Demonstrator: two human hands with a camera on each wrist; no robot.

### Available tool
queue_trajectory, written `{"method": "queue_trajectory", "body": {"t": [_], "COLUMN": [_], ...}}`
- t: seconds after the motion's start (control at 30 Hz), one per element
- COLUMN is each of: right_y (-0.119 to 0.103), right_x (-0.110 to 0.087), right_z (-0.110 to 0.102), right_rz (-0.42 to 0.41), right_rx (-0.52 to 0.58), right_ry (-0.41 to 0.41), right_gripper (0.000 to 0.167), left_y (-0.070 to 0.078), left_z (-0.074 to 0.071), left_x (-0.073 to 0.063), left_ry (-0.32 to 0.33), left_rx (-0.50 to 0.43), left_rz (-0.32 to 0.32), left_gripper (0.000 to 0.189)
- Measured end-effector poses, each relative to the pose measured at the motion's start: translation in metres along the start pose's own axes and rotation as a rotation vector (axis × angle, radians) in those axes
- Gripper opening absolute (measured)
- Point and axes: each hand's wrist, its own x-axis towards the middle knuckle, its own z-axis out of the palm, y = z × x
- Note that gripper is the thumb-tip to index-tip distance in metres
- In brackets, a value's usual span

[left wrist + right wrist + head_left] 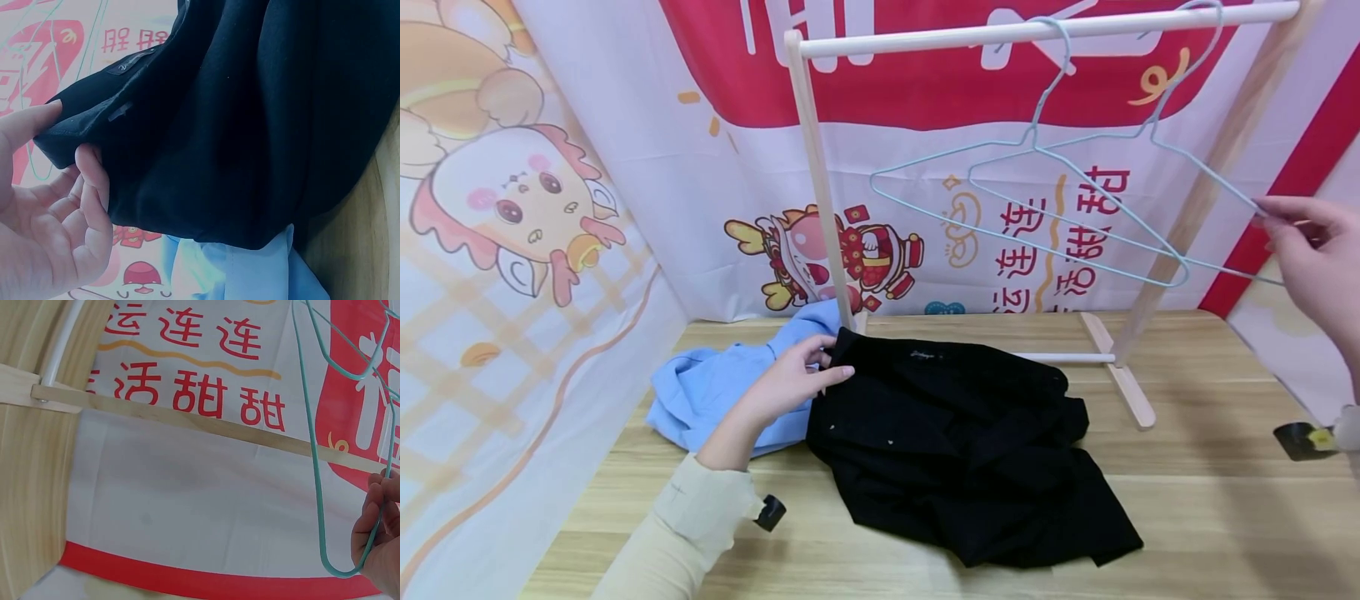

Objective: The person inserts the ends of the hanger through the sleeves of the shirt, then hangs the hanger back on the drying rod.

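Note:
My left hand (793, 379) pinches the corner of the waistband on a black garment (955, 450), thumb on one side and fingers curled on the other. A small printed label shows inside that band in the head and left wrist views. The garment lies loosely folded on the wooden table. At the far right, my right hand (1315, 250) pinches the sloping arm of a mint-green wire hanger (315, 462). That hanger's hook is over the white rail (925, 37). A second mint-green hanger (955, 225) hangs beside it, overlapping it in the head view.
A light blue cloth garment (715, 383) lies crumpled at the left, partly behind the black one. The rack's wooden posts (820, 183) and feet (1120, 371) stand at the back of the table (1210, 500). A printed backdrop (752, 167) hangs close behind.

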Motion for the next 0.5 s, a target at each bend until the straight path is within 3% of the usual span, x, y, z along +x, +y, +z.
{"method": "queue_trajectory", "body": {"t": [0.33, 0.5], "right_y": [-0.0021, 0.0063], "right_x": [-0.0041, -0.0077], "right_z": [-0.0035, -0.0088], "right_rz": [-0.015, -0.038], "right_rx": [0.036, -0.059], "right_ry": [0.148, 0.154], "right_gripper": [0.034, 0.036], "left_y": [-0.0014, -0.0016], "left_z": [0.0012, 0.0009], "left_x": [0.0012, 0.0013], "left_ry": [0.006, 0.006], "left_rx": [0.000, 0.003], "left_rz": [-0.007, -0.006], "left_gripper": [0.067, 0.067]}}
